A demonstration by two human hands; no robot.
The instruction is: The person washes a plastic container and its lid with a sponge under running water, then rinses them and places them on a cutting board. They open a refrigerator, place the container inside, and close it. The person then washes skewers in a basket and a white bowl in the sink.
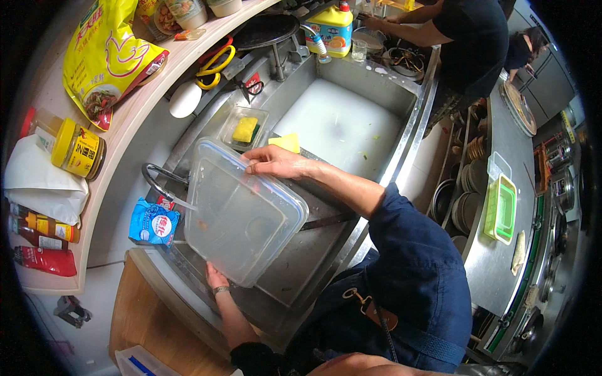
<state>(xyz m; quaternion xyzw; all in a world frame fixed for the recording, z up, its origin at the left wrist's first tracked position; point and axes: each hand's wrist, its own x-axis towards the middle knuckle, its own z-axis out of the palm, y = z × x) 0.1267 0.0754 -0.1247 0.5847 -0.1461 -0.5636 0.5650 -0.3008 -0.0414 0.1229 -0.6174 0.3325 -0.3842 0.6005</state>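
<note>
A translucent plastic food box (240,221) with a blue seal along its rim is tilted over the steel sink basin (301,268). My right hand (277,162) grips its upper edge, thumb on the near face. At the lower edge, my left hand (217,277) supports it, fingers partly hidden behind the plastic. A chrome faucet (160,181) stands at the left, its spout at the box's side, with what looks like a stream of water. Beyond my right hand lie a yellow cloth or sponge (285,142) and a clear tray (235,141) holding another yellow sponge (245,129).
A second basin holds cloudy water (338,127). Scissors (249,89), a yellow detergent jug (331,30) and a blue packet (154,222) surround the sinks. A shelf (113,141) with jars and bags curves along the left. A co-worker (470,42) stands at the upper right.
</note>
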